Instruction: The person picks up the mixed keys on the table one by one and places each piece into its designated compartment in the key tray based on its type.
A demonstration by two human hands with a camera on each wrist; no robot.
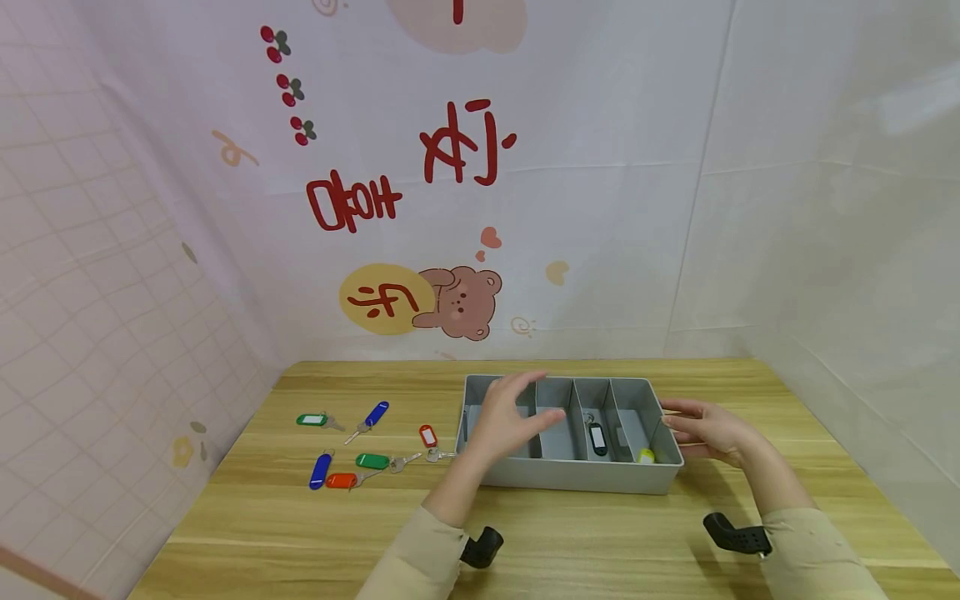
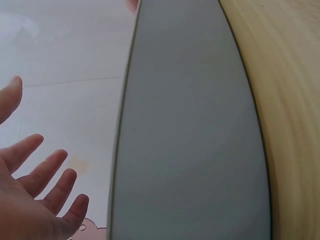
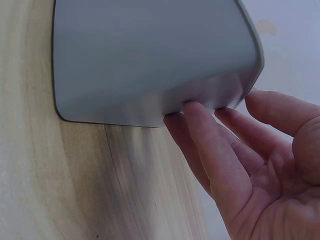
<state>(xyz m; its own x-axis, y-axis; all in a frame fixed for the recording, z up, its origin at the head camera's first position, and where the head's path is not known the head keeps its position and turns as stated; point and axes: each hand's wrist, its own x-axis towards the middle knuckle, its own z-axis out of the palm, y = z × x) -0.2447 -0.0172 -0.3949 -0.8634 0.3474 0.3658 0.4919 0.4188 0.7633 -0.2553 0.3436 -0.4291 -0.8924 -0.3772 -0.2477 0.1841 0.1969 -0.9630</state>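
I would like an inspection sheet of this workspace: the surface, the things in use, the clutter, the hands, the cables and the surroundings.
Surface: wooden table, light grain.
Things in use: grey tray with dividers; a black key tag in one compartment and a yellow item in the rightmost one.
Clutter: keys with coloured tags left of the tray: two green, two blue, a red and an orange.
Hands: left hand open, over the tray's left compartments; right hand open, fingers touching the tray's right end wall.
Cables: nothing seen.
Surroundings: pale backdrop with a bear picture and red writing; checked cloth on the left.
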